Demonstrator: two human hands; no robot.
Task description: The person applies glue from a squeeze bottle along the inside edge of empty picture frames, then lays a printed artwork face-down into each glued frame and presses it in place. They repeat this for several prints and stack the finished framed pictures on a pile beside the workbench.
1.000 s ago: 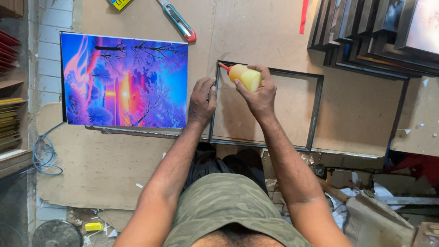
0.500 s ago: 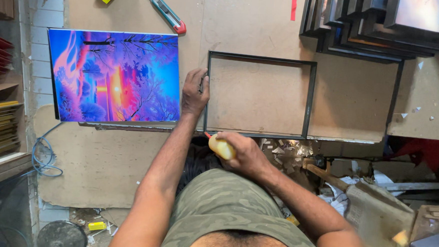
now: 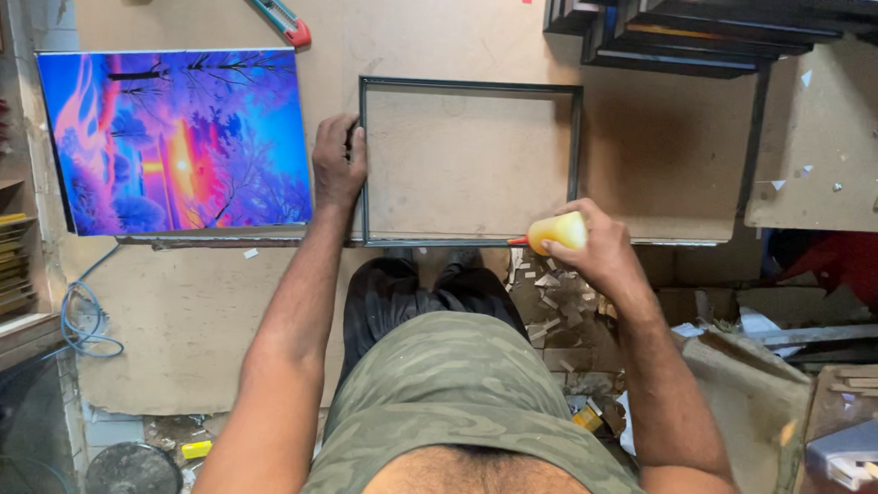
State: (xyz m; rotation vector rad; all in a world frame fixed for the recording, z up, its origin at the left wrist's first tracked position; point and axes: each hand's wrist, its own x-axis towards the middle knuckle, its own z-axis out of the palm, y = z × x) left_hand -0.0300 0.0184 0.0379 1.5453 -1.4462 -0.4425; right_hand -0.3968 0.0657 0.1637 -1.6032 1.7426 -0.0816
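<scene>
On the brown counter (image 3: 654, 158) an empty dark rectangular frame (image 3: 471, 84) lies flat, with a bright blue and pink picture (image 3: 174, 138) just to its left. The left hand (image 3: 338, 162) presses flat on the frame's left rail, its grip spread over the edge. The right hand (image 3: 599, 250) closes its grip around a small yellow glue bottle (image 3: 556, 230) at the frame's near right corner, red tip pointing left along the near rail.

left hand (image 3: 338, 164) on black frame (image 3: 466, 164), right hand (image 3: 599, 253) gripping glue bottle (image 3: 556, 231)
</scene>
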